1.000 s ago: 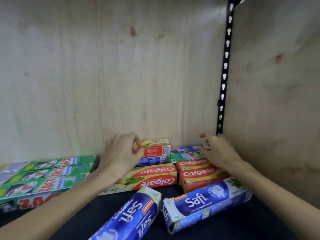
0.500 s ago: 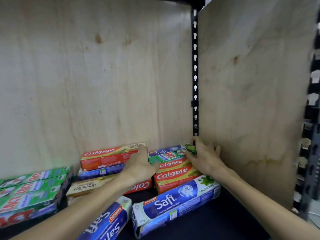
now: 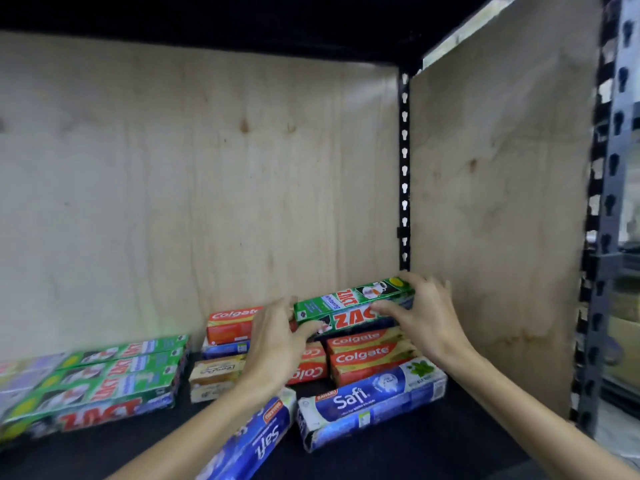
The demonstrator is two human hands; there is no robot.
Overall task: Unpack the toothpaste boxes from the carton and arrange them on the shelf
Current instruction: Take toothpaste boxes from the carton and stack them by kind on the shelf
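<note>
Both hands, the left hand and right hand, pinch the long green Zact cardboard toothpaste box at its ends, seemingly light, stiff yet crushable.

On the shelf we see a block of Zact boxes at far left, and right of it a middle stack of Colgate boxes. At the back right corner, against the side panel, another Zact box lies atop a Colgate stack, our left hand at its left end and our right hand at its right end. In front of these stacks lie two Safi boxes, one left of the other, nearest us.
</note>
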